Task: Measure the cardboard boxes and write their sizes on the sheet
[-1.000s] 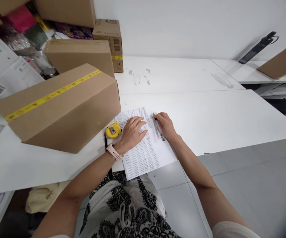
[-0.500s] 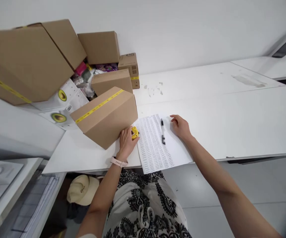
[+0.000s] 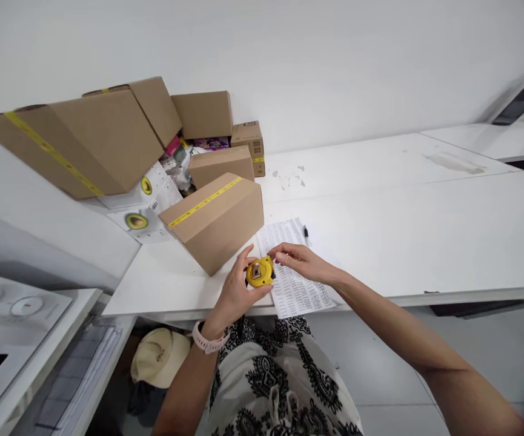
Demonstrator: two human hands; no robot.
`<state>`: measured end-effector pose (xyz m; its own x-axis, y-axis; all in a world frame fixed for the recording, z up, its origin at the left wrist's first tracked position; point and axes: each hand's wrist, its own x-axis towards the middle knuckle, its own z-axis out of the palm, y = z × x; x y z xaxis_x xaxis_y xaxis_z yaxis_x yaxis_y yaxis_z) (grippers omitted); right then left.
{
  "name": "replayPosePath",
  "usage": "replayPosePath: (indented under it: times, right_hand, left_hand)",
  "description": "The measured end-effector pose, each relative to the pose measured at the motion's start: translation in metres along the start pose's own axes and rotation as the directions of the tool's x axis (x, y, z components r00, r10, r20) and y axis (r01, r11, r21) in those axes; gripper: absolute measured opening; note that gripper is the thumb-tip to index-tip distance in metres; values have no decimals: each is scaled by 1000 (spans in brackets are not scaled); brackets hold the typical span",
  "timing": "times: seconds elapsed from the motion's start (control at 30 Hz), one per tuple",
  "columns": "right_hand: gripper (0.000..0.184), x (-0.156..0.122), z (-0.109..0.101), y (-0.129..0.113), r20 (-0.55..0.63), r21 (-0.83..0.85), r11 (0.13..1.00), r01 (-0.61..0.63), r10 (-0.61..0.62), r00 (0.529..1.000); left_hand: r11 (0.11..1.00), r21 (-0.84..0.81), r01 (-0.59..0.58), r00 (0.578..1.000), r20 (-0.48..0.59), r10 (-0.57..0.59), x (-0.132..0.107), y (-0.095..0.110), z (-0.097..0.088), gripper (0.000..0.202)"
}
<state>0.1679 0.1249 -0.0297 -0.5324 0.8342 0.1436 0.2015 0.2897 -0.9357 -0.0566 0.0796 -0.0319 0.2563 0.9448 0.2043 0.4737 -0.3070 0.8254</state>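
A yellow tape measure [image 3: 260, 272] sits in my left hand [image 3: 240, 284], gripped between the thumb below and the fingers above, just over the table's front part. My right hand [image 3: 301, 261] has come up against its right side, thumb and fingers pinched together at the case's upper right edge; whether they hold the blade's end is too small to see. Beneath both hands lie printed sheets [image 3: 300, 297] with columns of text. The pen [image 3: 306, 232] on the sheets is partly covered by my right hand. Close beyond my left hand stands a taped cardboard box [image 3: 225, 227].
More cardboard boxes [image 3: 107, 133] are stacked at the back left, with wrapped goods among them. White boxes with avocado pictures [image 3: 137, 221] stand below. The white table [image 3: 402, 236] stretches right along the wall. A cream cap [image 3: 162, 357] rests on a low shelf at left.
My left hand has lifted the tape measure from beside the box and brought it rightward over the sheets. My right hand has moved left from beside the pen to the tape measure.
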Motion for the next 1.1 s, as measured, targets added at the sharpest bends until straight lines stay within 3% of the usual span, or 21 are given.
replayPosePath:
  times: [0.23, 0.5, 0.6, 0.7, 0.77, 0.9, 1.0, 1.1]
  right_hand:
    - [46, 16, 20, -3, 142, 119, 993, 21, -38, 989]
    - [40, 29, 34, -4, 326, 211, 974, -79, 6, 945]
    - [41, 28, 25, 0, 432, 164, 978, -125, 43, 901]
    - [39, 34, -3, 6, 469, 121, 981, -150, 77, 880]
    - [36, 43, -32, 13, 395, 117, 981, -158, 100, 913]
    - [32, 75, -91, 32, 51, 142, 985, -95, 89, 995]
    - [36, 104, -115, 53, -198, 193, 980, -44, 83, 977]
    - [42, 130, -117, 73, -322, 281, 959, -24, 118, 939]
  left_hand:
    - [995, 20, 100, 994, -47, -99, -29, -11, -24, 88]
    - [984, -32, 173, 980, 103, -169, -47, -4, -36, 95]
    - [985, -11, 171, 975, 148, -167, -55, -6, -40, 93]
    - [986, 83, 142, 987, 59, -147, -61, -18, -50, 83]
    - [981, 152, 117, 993, -51, -111, -64, -30, -62, 73]
    - [939, 333, 80, 969, -248, 5, -65, -50, -95, 58]
    - [880, 467, 92, 958, -282, 50, -63, -55, -119, 56]
    - [843, 529, 98, 964, -262, 52, -60, -57, -136, 56]
